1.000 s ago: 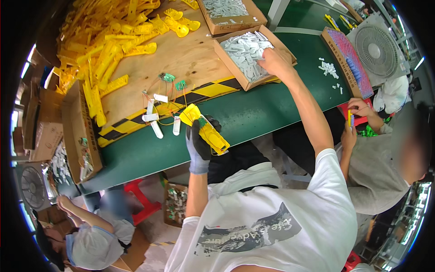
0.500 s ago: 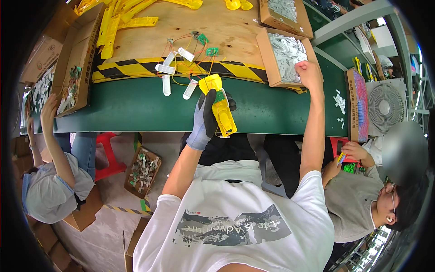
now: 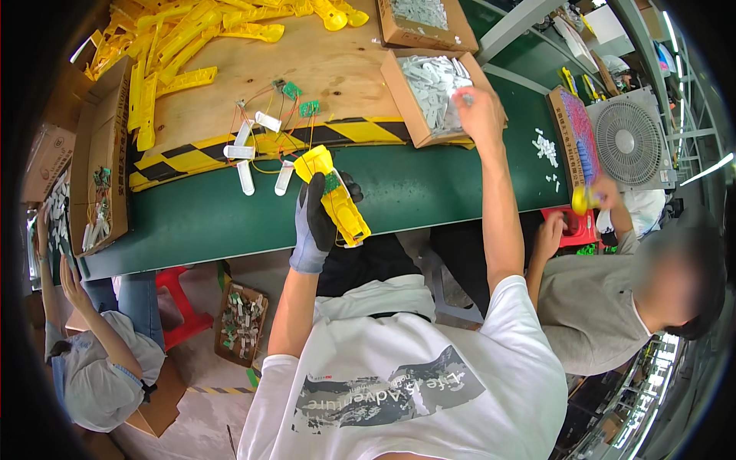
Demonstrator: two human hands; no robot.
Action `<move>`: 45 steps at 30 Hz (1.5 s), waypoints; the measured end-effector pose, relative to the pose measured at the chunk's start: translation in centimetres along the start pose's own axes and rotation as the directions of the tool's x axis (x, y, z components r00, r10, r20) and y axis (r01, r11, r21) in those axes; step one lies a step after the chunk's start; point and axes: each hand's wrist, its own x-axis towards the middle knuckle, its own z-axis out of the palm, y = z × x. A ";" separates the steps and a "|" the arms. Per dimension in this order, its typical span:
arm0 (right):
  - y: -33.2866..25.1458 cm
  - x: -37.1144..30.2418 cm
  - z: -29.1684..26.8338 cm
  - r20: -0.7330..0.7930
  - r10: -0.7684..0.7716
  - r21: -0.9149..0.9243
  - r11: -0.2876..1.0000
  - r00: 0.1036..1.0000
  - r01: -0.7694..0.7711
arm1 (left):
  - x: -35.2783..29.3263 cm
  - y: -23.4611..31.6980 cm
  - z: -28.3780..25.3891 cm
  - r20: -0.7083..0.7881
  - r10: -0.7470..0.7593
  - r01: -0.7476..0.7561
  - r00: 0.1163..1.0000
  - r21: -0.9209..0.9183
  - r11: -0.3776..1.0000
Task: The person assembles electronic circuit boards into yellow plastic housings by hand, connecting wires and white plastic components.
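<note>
One gloved left hand point(image 3: 313, 224) wraps the yellow shell point(image 3: 347, 218) over the table point(image 3: 429, 180), best held steady. Right hand point(image 3: 481, 115) half-curled at the box point(image 3: 409, 111) of white pieces point(image 3: 431, 84), holding what, I can't tell; pick gently.

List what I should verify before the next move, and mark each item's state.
1. Yellow casing held in the gloved left hand: ok.
2. Green circuit board visible inside the casing: ok.
3. Board fully seated there: cannot tell.
4. Right hand at the cardboard box of pale pieces: ok.
5. A piece gripped in the right hand: cannot tell.
6. Thin wires lying without crossing: not ok, they loop over one another.
</note>
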 end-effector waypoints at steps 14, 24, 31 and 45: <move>-13.7 -13.5 -1.7 0.173 -0.463 0.696 0.682 0.869 0.225 | -0.3 -0.7 1.1 -0.102 0.271 -0.265 0.957 0.065 0.962; -14.2 -14.9 -0.3 -0.041 -0.542 0.543 0.693 0.840 0.474 | -0.5 -1.4 1.1 -0.178 0.263 -0.276 0.948 -0.048 0.960; -14.5 -15.2 -0.5 -0.034 -0.543 0.490 0.722 0.839 0.488 | -0.8 -1.6 0.5 -0.168 0.316 -0.307 0.934 0.073 0.949; -14.3 -14.5 -1.5 0.067 -0.697 0.378 0.680 0.713 0.629 | -0.7 -1.4 0.3 -0.077 0.294 -0.279 0.953 0.165 0.946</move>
